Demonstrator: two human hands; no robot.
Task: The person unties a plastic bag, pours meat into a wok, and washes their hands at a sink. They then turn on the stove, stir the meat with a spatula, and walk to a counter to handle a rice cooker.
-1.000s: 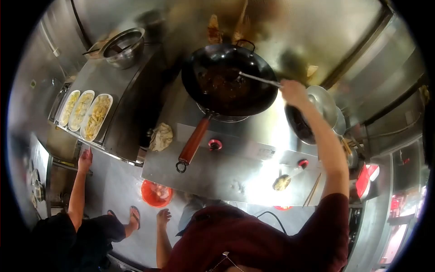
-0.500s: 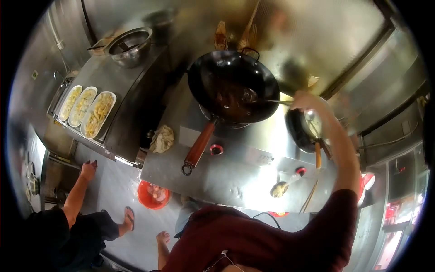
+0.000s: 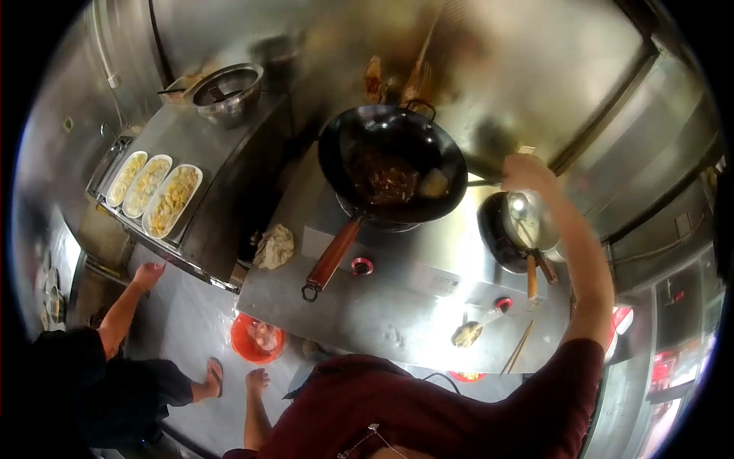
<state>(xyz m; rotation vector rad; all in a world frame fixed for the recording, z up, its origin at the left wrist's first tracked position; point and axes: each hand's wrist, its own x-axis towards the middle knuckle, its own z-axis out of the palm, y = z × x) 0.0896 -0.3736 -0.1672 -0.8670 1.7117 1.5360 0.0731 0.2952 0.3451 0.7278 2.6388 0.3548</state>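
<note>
On the stove sits a large black wok (image 3: 367, 138) with a wooden handle (image 3: 334, 258), holding dark brown food (image 3: 386, 180). My right hand (image 3: 527, 173) is closed round the handle of a ladle, whose bowl (image 3: 434, 183) rests inside the wok at the right of the food. My left hand (image 3: 258, 380) hangs low, away from the stove, near a red-orange basin (image 3: 246, 350) on the floor. It holds nothing and its fingers are apart.
Three oval dishes of food (image 3: 173, 200) and a steel bowl (image 3: 228, 96) stand on the left counter. A cloth (image 3: 274, 247), a smaller pan (image 3: 497, 229), a spoon (image 3: 468, 333) and chopsticks (image 3: 520, 348) lie rightward. Another person's hand (image 3: 149, 275) is at left.
The ladle's bowl now shows a pale surface and sits farther right in the wok. My left hand has shifted left and up. The other person's hand has moved slightly.
</note>
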